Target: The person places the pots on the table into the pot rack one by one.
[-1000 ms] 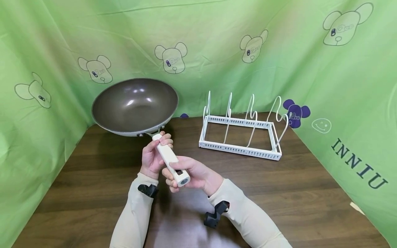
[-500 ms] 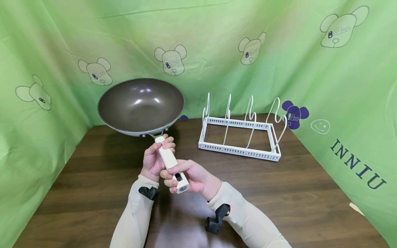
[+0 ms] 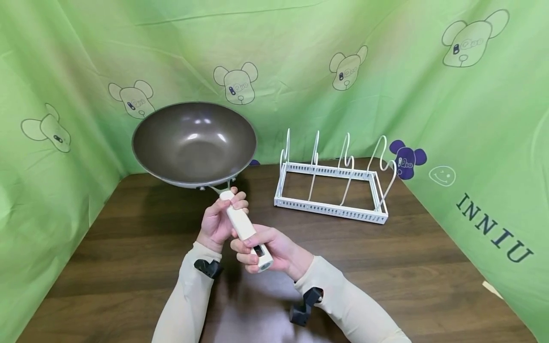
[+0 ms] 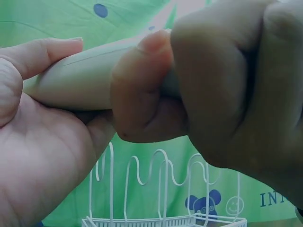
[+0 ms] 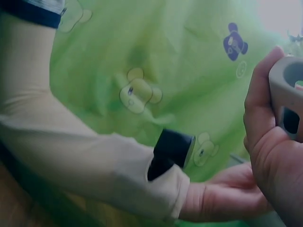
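Note:
A dark grey-brown wok (image 3: 194, 142) with a cream handle (image 3: 244, 226) is held up above the wooden table (image 3: 128, 267). My left hand (image 3: 220, 219) grips the handle's upper part near the bowl. My right hand (image 3: 266, 247) grips the handle's lower end. In the left wrist view both hands' fingers (image 4: 137, 90) wrap the cream handle (image 4: 80, 80). The right wrist view shows the handle's end (image 5: 289, 94) in my right palm (image 5: 265, 142), with the left sleeve (image 5: 71, 156) beyond.
A white wire pan rack (image 3: 332, 183) with several upright dividers stands on the table right of the wok, also seen in the left wrist view as the rack (image 4: 156, 189). Green cloth with bear prints (image 3: 386, 71) walls the table on three sides.
The wok has moved slightly right and its bowl has risen. Both hands shifted a little right along with the handle, keeping their grip.

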Tool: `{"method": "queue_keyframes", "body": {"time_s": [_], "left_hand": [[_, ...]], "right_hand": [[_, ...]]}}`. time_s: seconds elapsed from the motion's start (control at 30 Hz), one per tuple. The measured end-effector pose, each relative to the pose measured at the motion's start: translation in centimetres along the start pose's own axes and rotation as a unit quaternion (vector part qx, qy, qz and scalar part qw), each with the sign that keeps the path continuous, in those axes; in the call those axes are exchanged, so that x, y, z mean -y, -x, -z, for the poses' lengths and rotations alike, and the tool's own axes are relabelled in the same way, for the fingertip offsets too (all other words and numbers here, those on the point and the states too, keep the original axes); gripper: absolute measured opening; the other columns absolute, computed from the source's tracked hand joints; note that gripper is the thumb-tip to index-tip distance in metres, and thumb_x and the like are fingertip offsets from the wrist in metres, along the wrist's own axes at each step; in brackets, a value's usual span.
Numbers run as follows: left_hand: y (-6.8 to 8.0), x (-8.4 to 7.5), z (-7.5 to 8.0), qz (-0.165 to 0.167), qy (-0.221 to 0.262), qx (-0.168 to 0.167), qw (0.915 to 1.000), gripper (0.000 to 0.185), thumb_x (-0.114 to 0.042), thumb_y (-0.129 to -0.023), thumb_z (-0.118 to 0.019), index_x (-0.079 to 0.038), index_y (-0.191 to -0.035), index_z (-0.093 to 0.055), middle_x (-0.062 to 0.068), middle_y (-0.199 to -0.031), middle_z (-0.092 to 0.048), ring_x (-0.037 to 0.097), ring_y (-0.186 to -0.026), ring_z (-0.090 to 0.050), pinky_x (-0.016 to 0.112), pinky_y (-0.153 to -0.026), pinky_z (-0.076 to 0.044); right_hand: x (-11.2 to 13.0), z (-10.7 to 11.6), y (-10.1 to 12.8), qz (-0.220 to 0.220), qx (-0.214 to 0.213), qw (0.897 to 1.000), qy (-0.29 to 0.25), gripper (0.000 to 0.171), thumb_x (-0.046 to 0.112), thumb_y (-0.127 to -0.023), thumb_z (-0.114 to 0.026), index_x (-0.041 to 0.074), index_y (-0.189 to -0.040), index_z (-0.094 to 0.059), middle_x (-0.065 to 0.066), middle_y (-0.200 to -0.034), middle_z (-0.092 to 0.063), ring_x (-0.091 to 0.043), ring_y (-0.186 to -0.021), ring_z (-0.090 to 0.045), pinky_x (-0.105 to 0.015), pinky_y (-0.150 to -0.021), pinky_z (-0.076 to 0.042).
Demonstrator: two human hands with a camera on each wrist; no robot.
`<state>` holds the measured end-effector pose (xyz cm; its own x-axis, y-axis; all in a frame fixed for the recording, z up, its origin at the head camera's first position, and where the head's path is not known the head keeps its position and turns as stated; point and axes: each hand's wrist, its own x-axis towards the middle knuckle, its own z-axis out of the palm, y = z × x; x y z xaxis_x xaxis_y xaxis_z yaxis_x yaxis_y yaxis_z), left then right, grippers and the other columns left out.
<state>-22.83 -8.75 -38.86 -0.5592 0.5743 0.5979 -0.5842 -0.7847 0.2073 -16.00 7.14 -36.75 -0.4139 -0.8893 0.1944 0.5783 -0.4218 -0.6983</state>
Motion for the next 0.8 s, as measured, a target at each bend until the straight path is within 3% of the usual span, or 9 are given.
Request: {"method": "queue_keyframes", "body": {"time_s": [0.27,0.8], "left_hand": [[-0.2,0.4,-0.5,0.006,-0.079,-0.015,0.9967,0.018,0.006,-0.096,-0.049,-0.002,-0.113,-0.045,0.009,-0.094,-0.048,0.021,-0.088,-0.053,0.032,-0.087,-0.042],[-0.7,1.1,-1.7,0.048,-0.175,-0.045,0.9824,0.017,0.003,-0.098,-0.049,-0.007,-0.111,-0.049,0.006,-0.094,-0.053,0.018,-0.087,-0.053,0.032,-0.087,-0.044]], "right_hand": [[-0.2,0.6,1.0,0.002,0.039,0.999,0.009,0.031,0.013,-0.089,-0.064,0.015,-0.113,-0.046,0.003,-0.077,-0.044,-0.006,-0.058,-0.050,-0.020,-0.051,-0.045],[-0.5,0.6,2.2,0.019,0.124,0.992,-0.017,0.032,0.014,-0.095,-0.058,0.018,-0.122,-0.043,0.003,-0.078,-0.042,-0.006,-0.061,-0.051,-0.019,-0.055,-0.048]]}}
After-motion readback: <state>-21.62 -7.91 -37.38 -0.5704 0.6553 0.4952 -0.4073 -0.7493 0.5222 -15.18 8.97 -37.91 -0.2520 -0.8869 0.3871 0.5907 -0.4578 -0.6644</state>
